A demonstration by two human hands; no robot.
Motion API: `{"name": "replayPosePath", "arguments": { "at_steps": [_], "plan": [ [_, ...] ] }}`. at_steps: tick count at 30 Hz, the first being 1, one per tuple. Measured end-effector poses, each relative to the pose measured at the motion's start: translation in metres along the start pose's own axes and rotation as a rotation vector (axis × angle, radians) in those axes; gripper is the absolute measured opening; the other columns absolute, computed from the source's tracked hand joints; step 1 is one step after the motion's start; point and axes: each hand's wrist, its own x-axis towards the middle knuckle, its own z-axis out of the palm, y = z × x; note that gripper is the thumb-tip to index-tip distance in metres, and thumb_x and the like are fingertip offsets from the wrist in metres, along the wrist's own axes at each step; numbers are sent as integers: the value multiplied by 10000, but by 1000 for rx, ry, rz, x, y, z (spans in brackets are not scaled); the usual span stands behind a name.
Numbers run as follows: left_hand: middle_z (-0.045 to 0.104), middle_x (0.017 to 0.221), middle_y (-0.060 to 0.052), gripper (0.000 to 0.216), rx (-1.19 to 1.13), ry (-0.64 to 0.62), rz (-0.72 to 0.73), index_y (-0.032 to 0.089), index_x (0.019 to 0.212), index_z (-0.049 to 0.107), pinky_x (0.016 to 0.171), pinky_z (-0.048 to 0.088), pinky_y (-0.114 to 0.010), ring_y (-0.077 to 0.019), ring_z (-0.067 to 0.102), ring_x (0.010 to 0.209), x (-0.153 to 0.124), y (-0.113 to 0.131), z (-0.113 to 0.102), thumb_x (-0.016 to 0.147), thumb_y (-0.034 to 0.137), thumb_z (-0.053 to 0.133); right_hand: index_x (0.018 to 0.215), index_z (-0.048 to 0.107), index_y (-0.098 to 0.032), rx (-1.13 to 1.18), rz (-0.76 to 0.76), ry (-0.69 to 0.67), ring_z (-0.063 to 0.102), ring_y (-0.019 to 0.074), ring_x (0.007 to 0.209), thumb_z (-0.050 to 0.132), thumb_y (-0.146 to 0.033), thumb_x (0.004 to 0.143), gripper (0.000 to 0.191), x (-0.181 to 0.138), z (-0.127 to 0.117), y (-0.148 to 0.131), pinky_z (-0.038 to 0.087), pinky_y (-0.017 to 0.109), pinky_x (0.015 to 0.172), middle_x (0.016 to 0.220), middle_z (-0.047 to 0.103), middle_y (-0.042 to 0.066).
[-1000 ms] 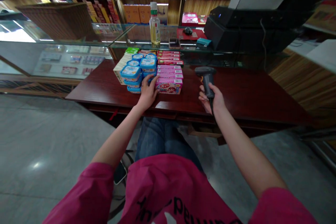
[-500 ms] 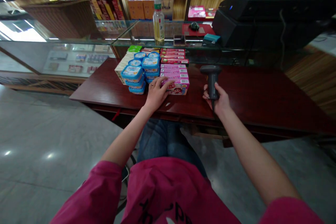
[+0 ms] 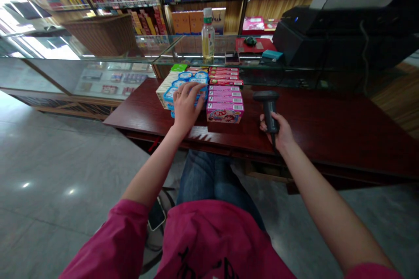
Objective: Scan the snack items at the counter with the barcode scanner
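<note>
My right hand (image 3: 278, 130) is wrapped round the handle of a dark barcode scanner (image 3: 269, 107), holding it upright above the desk with its head at the top. My left hand (image 3: 187, 104) has its fingers apart over the stacked blue-lidded tubs (image 3: 198, 79) and partly hides them; whether the fingertips touch a lid I cannot tell. Just right of that hand stands a row of pink boxes (image 3: 224, 115) with barcodes on top. Behind them are red boxes (image 3: 225, 76). Pale boxes (image 3: 165, 89) line the left side of the tubs, with a green pack (image 3: 179, 67) at the back.
The dark red wooden desk (image 3: 327, 126) meets a glass display counter (image 3: 183, 48) bearing a bottle (image 3: 208, 39), a teal box (image 3: 272, 54) and a black machine (image 3: 327, 39). A wicker basket (image 3: 101, 35) stands left. A phone (image 3: 157, 216) lies beside my left leg.
My left hand has gone from the front pink box leftward onto the blue-lidded tubs. The right hand keeps the scanner in about the same place. The view has shifted slightly.
</note>
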Motion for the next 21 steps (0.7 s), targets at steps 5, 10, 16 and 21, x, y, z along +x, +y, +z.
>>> {"name": "replayPosePath", "arguments": {
  "at_steps": [5, 10, 16, 21],
  "plan": [
    [664, 1532, -118, 478, -27, -188, 186, 226, 1550, 580, 1255, 405, -459, -290, 596, 1447, 1, 13, 7, 1083, 332, 584, 887, 625, -230, 17, -4, 11, 499, 97, 516, 817, -439, 731, 324, 0, 1, 0, 468, 240, 476, 776, 679, -4],
    [549, 1661, -190, 587, -22, -307, 184, 169, 1593, 533, 1281, 402, -511, -337, 494, 1570, -16, 16, 29, 1028, 259, 668, 907, 638, -243, 44, 13, 19, 480, 98, 518, 787, -444, 744, 299, -3, 1, -2, 467, 243, 475, 781, 665, -9],
    [650, 1560, -144, 470, -135, -246, 159, 241, 1520, 610, 1237, 476, -499, -302, 575, 1507, -44, 0, 36, 1051, 236, 639, 946, 622, -246, 68, 14, -11, 455, 95, 502, 752, -450, 798, 284, -9, 2, -10, 421, 242, 469, 757, 620, -22],
    [726, 1358, -125, 376, -281, -155, 200, 224, 1446, 660, 1147, 555, -384, -243, 682, 1311, -66, 8, 37, 1082, 307, 619, 936, 649, -244, 55, 75, -23, 421, 84, 480, 807, -438, 751, 311, -53, -2, -21, 345, 233, 417, 741, 591, -31]
  ]
}}
